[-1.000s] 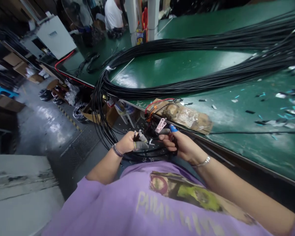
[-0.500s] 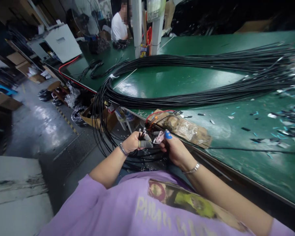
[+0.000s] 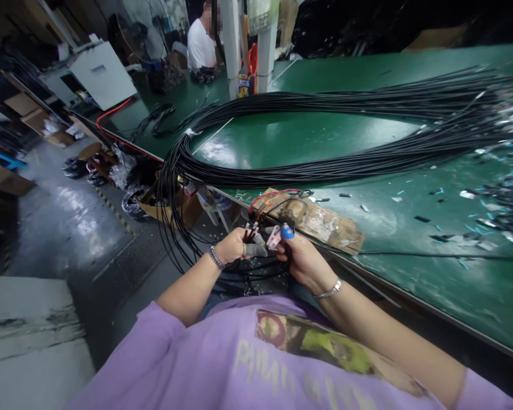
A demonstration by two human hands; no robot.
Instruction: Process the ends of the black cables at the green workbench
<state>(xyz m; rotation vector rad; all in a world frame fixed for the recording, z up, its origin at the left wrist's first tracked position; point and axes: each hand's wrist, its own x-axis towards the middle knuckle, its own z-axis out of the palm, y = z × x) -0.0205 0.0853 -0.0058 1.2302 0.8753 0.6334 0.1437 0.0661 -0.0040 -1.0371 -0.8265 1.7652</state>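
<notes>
My left hand [image 3: 233, 246] is closed around several black cable ends [image 3: 251, 230], whose tips stick up past the fingers. Grey covers wrap its thumb and a finger. Close beside it, my right hand [image 3: 303, 256] pinches a pink clip [image 3: 273, 238], which looks like a clothes peg. A blue cover sits on the right thumb. The clip is right by the cable ends; whether it touches them I cannot tell. Black cables [image 3: 171, 193] hang over the table edge in loops below my hands.
On the green table [image 3: 299, 142] lies a long bundle of black cables [image 3: 325, 176]. A worn, taped block [image 3: 320, 222] with red and orange wires sits at the near edge. Cut scraps [image 3: 483, 228] lie at right. A person in white [image 3: 200, 45] sits at the back, beside posts [image 3: 265, 62].
My right hand has moved left with the pink clip, bringing it up to the cable ends in my left hand. The camera view has shifted a little.
</notes>
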